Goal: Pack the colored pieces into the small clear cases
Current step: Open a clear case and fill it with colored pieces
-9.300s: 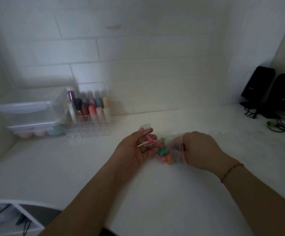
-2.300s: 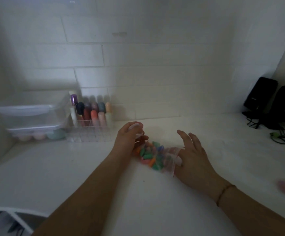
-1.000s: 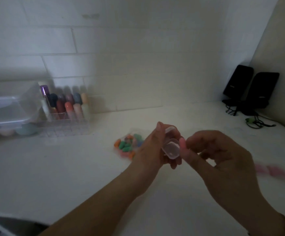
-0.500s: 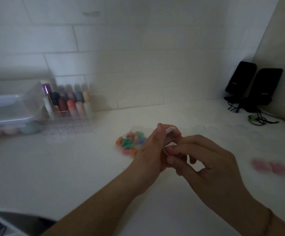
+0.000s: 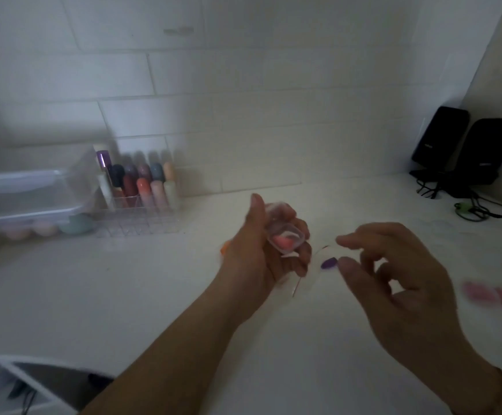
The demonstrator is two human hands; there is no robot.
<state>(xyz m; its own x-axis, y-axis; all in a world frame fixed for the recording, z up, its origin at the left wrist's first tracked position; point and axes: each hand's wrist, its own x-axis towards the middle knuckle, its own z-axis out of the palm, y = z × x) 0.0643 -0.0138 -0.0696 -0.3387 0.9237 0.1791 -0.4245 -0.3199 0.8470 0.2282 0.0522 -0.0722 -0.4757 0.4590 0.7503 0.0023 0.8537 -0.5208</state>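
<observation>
Left hand [image 5: 258, 253] grips an open case [image 5: 285, 236] with a pink piece [image 5: 282, 242] inside. Right hand [image 5: 393, 274], loosely open, holds nothing. Tipping the case could spill it

a pale white countertop [image 5: 142, 295] carries everything. at its back left stands a clear acrylic divided organizer [image 5: 137, 217] beside a translucent lidded plastic box [image 5: 31, 202]. at the far right sit two black speakers [image 5: 465, 151] with tangled black cables [image 5: 480, 211]. blurred pink pieces [image 5: 495, 296] lie near the right edge.
</observation>
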